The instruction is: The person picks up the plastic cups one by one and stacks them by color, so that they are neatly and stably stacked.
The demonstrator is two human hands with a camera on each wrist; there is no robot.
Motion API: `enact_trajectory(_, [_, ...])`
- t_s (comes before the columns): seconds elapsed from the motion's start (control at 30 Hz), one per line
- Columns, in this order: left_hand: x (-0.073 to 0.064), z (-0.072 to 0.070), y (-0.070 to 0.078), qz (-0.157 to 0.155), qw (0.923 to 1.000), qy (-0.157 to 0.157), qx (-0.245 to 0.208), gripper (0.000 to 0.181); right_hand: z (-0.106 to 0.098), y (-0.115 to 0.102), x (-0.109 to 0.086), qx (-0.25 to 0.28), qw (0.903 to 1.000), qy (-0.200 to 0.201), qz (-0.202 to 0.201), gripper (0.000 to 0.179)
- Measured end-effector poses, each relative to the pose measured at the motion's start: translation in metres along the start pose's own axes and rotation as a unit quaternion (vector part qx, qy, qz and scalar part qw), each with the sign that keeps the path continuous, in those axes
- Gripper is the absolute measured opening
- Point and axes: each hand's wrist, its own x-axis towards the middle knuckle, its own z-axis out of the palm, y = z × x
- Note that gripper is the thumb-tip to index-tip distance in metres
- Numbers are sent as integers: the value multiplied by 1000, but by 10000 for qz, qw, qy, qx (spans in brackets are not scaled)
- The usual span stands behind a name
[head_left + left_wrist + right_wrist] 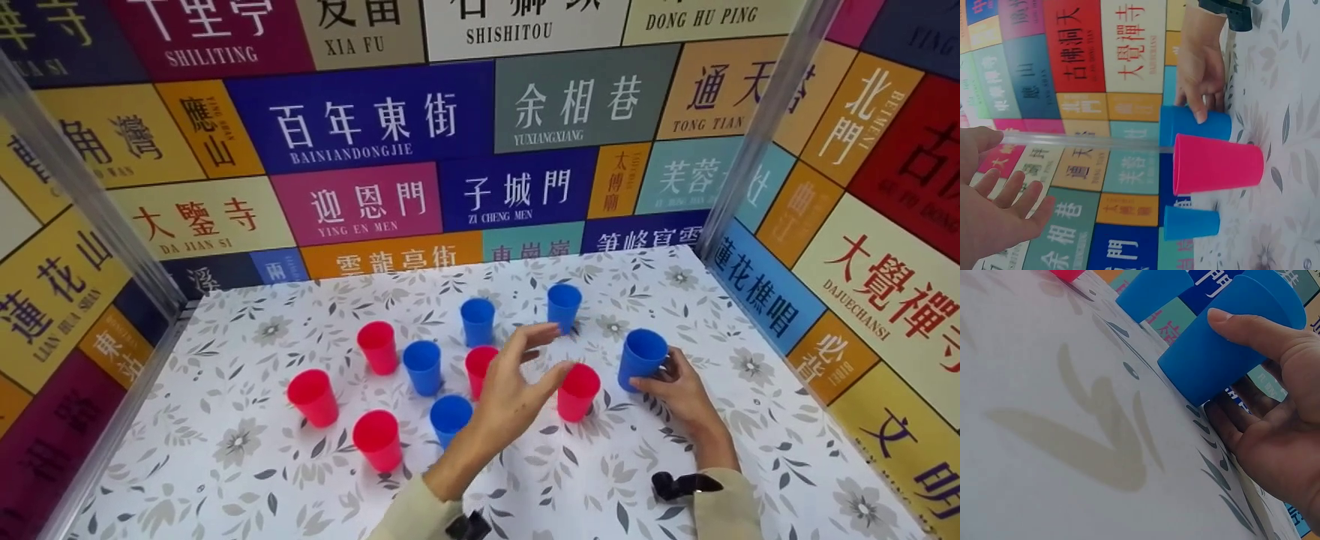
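My right hand grips an upright blue cup at the right of the group, thumb on its near side. In the right wrist view the blue cup has its base right at the tabletop, with the fingers curled behind it. My left hand is raised over the middle cups, fingers loosely spread and nothing in them. Just right of its thumb stands a red cup. Behind its fingertips is another blue cup. The left hand and forearm partly cover a red cup and a blue cup.
To the left stand three red cups, the nearest a red cup, and a blue cup. A further blue cup stands behind. The table wears a floral cover; sign-covered walls enclose its back and sides.
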Motion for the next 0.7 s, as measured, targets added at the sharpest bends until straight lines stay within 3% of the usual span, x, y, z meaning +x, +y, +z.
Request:
enact_trajectory(0.13, [-18,-18,-9,46,9991,423,1,43,4,-1,0,93,9999,-85,-73,93])
enact_trajectory(0.33, [-42,-41,-24,-248,9948,982,105,45,8,-3,-1,151,9998,-136,-27,94])
enact_trajectory(0.5, [-58,-56,-33,-791,9863,1442,88,52,7,-1,-1,130,9998,-150,-27,91])
enact_trajectory(0.6, [-66,-62,-41,-1221,9800,1572,86,57,4,-1,-1,167,9998,-127,-36,90])
enact_trajectory(0.7, [-73,-65,-51,-1434,9750,1698,57,64,3,-2,-2,196,9997,-98,-63,90])
